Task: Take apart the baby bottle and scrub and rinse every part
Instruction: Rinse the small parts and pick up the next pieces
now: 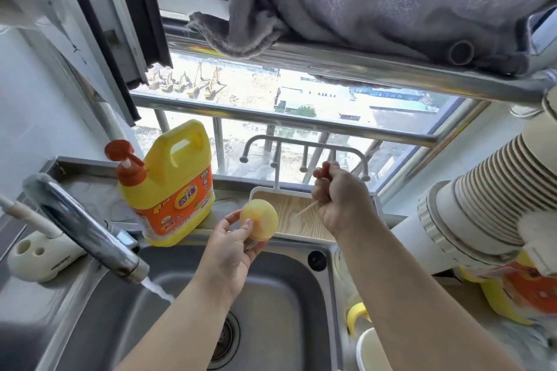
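My left hand (232,247) holds a round, pale yellow bottle part (259,220) between thumb and fingers, above the back rim of the steel sink (271,289). My right hand (340,199) is raised to the right of it and grips a thin stick-like tool (307,208) whose tip points down toward the yellow part; what the tool is I cannot tell. Both hands hover in front of a small drying rack with a wood-pattern tray (301,220). A yellow handle piece (357,315) lies at the sink's right edge, partly hidden by my right arm.
Water runs from the chrome tap (87,229) into the sink near the drain (224,337). A yellow dish soap jug with an orange pump (171,187) stands behind the sink. Stacked paper cups (494,184) and a white container (373,349) crowd the right.
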The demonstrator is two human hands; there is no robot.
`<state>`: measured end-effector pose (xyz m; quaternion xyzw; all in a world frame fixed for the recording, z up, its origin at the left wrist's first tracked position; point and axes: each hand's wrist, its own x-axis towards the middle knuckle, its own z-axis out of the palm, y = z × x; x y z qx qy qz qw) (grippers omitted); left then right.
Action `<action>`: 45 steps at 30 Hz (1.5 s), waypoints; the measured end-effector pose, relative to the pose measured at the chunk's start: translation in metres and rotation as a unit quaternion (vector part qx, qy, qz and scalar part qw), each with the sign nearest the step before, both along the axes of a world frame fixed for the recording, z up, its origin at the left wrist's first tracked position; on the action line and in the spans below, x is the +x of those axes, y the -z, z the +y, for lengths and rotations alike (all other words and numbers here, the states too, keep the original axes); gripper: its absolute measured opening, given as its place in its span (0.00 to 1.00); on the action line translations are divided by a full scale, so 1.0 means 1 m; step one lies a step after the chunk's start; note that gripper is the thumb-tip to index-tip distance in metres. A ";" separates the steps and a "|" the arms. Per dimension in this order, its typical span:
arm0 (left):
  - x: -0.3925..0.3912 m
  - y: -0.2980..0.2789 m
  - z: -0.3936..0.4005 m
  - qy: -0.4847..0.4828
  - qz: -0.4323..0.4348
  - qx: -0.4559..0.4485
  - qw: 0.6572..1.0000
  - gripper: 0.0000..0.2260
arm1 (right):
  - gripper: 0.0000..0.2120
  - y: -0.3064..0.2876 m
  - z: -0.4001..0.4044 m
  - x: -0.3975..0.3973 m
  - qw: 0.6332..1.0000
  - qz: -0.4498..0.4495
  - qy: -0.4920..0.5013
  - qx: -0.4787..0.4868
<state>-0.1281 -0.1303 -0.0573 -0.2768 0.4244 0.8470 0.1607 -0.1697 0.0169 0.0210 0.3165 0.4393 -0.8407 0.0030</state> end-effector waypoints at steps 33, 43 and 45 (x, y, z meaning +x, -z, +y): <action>-0.035 0.061 0.048 -0.036 -0.071 -0.330 0.941 0.18 | 0.09 0.055 0.066 0.065 0.696 0.080 -0.267 0.662; 0.057 0.037 0.070 0.232 0.137 -0.380 0.885 0.08 | 0.10 0.056 0.107 0.131 0.728 -0.056 -0.305 0.611; 0.079 0.036 0.079 0.292 0.180 -0.377 0.861 0.08 | 0.07 0.061 0.118 0.155 0.741 -0.106 -0.290 0.596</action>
